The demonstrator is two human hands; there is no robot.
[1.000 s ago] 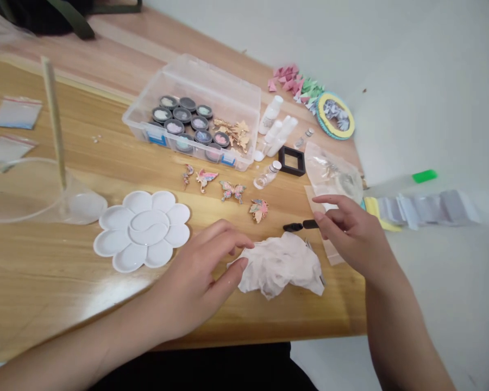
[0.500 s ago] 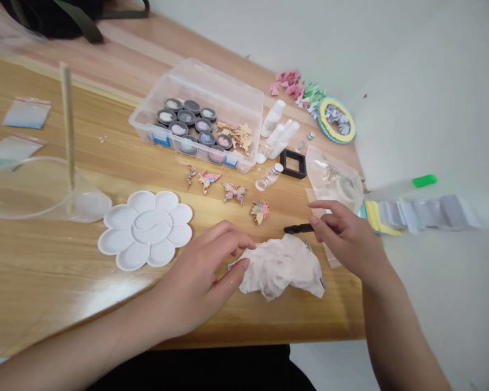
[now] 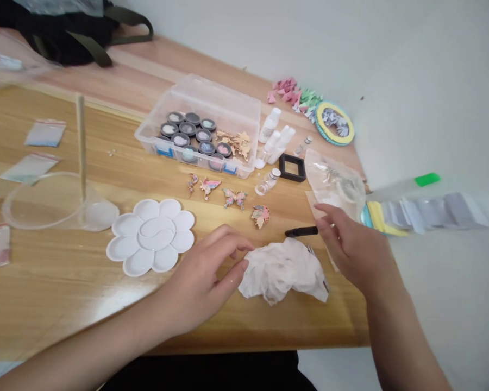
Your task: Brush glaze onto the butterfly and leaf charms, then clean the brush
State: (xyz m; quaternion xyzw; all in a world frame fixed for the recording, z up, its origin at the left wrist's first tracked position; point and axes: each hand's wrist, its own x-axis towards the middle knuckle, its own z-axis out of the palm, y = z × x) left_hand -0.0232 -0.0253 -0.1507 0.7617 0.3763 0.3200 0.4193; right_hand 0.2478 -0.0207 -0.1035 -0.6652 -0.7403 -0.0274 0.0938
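A crumpled white tissue (image 3: pixel 283 271) lies near the table's front edge. My left hand (image 3: pixel 212 274) is at its left side, thumb and forefinger apart, fingertips at the tissue's edge without gripping it. My right hand (image 3: pixel 352 247) hovers at the right end of a black pen-like tool (image 3: pixel 301 232), forefinger and thumb apart, holding nothing that I can see. Behind the tissue lie several gold-edged, coloured charms, among them a butterfly charm (image 3: pixel 234 199) and a leaf-like winged charm (image 3: pixel 261 216). A white flower-shaped palette (image 3: pixel 157 234) sits left of my left hand.
A clear plastic box (image 3: pixel 146 140) holds small black pots and gold pieces. White bottles (image 3: pixel 270 125), a glass vial (image 3: pixel 268 182) and a black square frame (image 3: pixel 292 167) stand right of it. A clear cup (image 3: pixel 44 222) with a wooden stick (image 3: pixel 81 146) is at left. A wall borders the right side.
My right hand has drawn slightly right, away from the black tool, showing more of its end. My left hand stays beside the tissue. The camera view has shifted a little.
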